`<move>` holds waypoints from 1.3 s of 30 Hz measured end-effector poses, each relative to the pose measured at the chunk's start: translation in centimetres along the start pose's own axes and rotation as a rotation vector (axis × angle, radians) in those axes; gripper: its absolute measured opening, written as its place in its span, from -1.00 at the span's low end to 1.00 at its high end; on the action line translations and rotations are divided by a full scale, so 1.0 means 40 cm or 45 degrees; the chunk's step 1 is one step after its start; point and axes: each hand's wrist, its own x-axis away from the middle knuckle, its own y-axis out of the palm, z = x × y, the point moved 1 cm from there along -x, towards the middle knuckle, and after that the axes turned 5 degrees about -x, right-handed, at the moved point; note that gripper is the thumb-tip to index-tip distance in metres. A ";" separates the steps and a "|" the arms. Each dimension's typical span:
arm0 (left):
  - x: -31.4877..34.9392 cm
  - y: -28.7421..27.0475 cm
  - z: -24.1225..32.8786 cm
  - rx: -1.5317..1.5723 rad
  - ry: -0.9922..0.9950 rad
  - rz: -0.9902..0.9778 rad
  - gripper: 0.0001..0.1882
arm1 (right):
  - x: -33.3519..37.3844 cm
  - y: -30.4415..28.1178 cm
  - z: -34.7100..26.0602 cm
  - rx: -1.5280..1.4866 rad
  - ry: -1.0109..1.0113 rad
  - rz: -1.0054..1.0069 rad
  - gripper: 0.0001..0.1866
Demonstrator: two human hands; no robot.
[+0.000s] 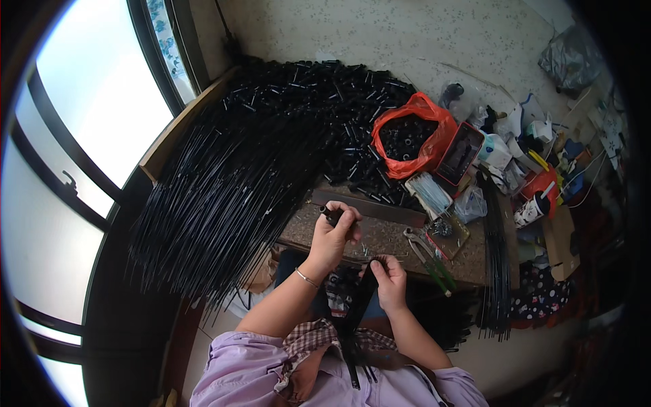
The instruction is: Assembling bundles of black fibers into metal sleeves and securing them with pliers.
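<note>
Short black tube [330,214] in the left hand [335,236] is above the near edge of the brown workbench [304,235], its end poking out past the thumb. It looks rigid and light, probably plastic, with a smooth, faintly shiny skin that could slip a little in dry fingers; breaking it seems unlikely under ordinary finger pressure. Mid-length around the barrel looks the surest place to take hold, leaving the ends free, much as the curled left fingers have it. The right hand [390,281] pinches the top of a dark, narrow bundle [359,298] between thumb and bent fingers; whether that is thin rods or a strap I cannot tell, so its stiffness is uncertain. The left forearm slants up and inward from the lower left, the wrist nearly straight, a bracelet [306,278] just below it. The right forearm rises from the lower right, its hand lower and nearer the body, the two hands well apart from one another. Beyond them lie a heap of similar tubes [291,95] and a mass of long black rods [224,183], with green-handled pliers [420,246] near the right hand.
</note>
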 end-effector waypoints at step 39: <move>0.086 -0.098 -0.059 0.386 -0.625 -0.214 -0.71 | -0.007 0.051 0.034 -0.247 -0.029 0.099 -0.81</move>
